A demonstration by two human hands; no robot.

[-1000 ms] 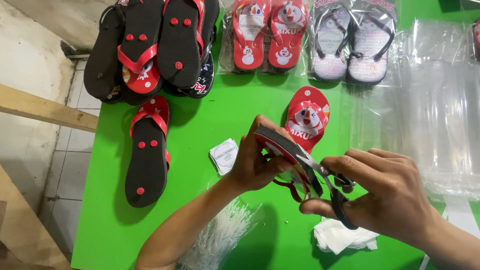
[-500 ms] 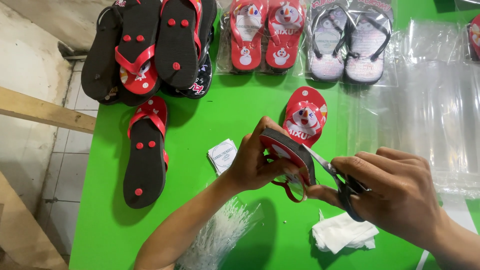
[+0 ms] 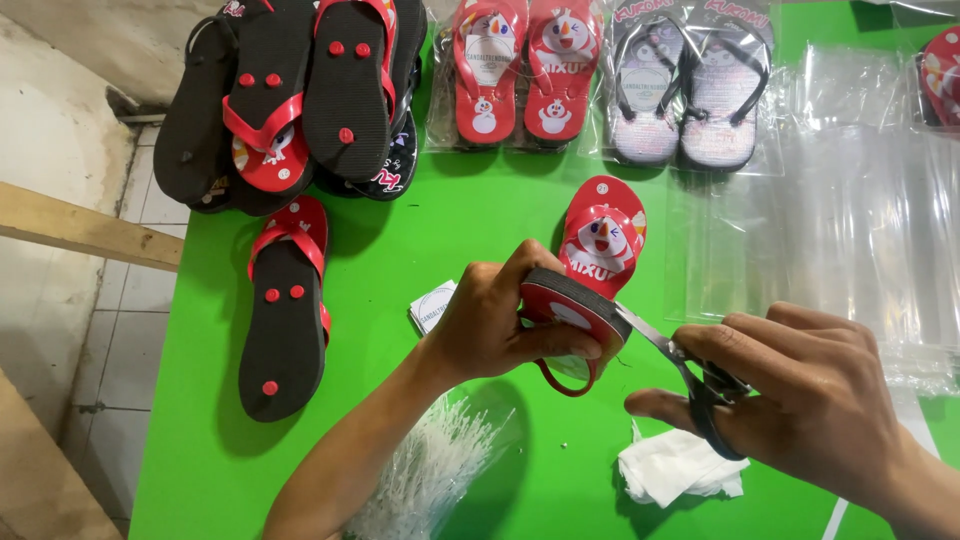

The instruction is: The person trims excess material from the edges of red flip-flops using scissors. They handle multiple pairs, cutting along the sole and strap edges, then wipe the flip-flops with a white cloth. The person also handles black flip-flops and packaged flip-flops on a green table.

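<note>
Nearest, just below the left forearm, lies a bundle of thin clear plastic ties (image 3: 430,480); below the right hand (image 3: 810,405) sits a crumpled white tissue (image 3: 675,468) on the bright green table (image 3: 400,230). The right hand is closed through the black loops of a pair of steel scissors (image 3: 690,375), whose blades point left and meet the edge of a small red flip-flop with a black sole (image 3: 572,312). The left hand (image 3: 490,320) grasps that sandal, thumb along its lower side, fingers curled over the top, holding it tilted above the table between the two hands; its red strap hangs beneath.

Just left of the left hand lies a small white paper label (image 3: 432,305). Just beyond the held sandal rests a matching red flip-flop with a cartoon print (image 3: 603,235). Well to the left lies an upturned black-soled sandal (image 3: 285,310). Farther off are a heap of black-soled sandals (image 3: 300,90), bagged red pairs (image 3: 520,70), bagged grey pairs (image 3: 685,85) and clear plastic bags (image 3: 850,200).
</note>
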